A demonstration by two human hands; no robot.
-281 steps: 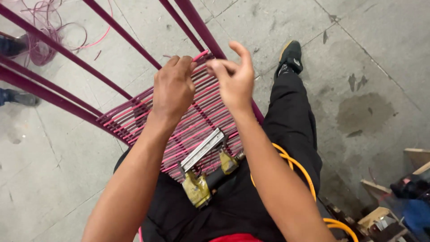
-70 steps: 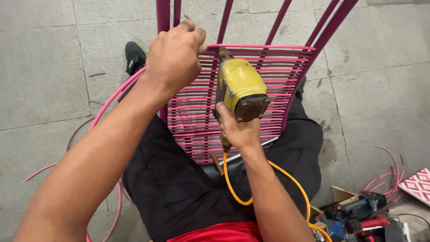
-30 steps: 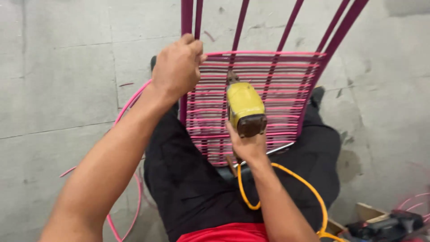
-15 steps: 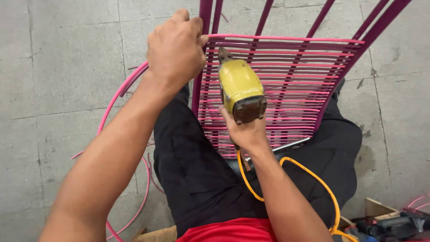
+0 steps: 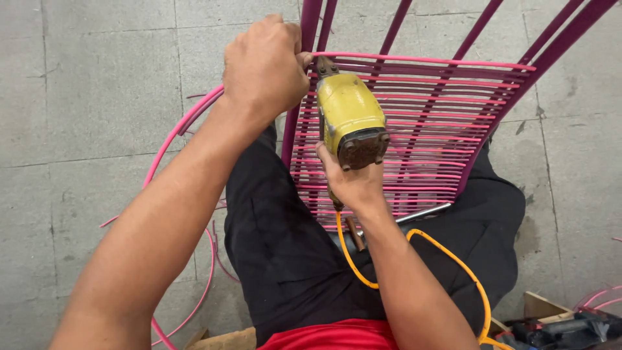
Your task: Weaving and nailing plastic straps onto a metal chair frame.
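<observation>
Grey concrete floor (image 5: 97, 78) with loose cord and clutter on it

We see a floor of large slabs with straight joints and a few dark stains toward its right edge. Loops of pink cord (image 5: 175, 129) curve over it on the left, running down to the bottom edge. At the bottom right corner lie a wooden piece (image 5: 541, 304), some dark tools (image 5: 564, 327) and more pink cord (image 5: 599, 298). A cardboard scrap (image 5: 223, 338) sits at the bottom edge.
</observation>
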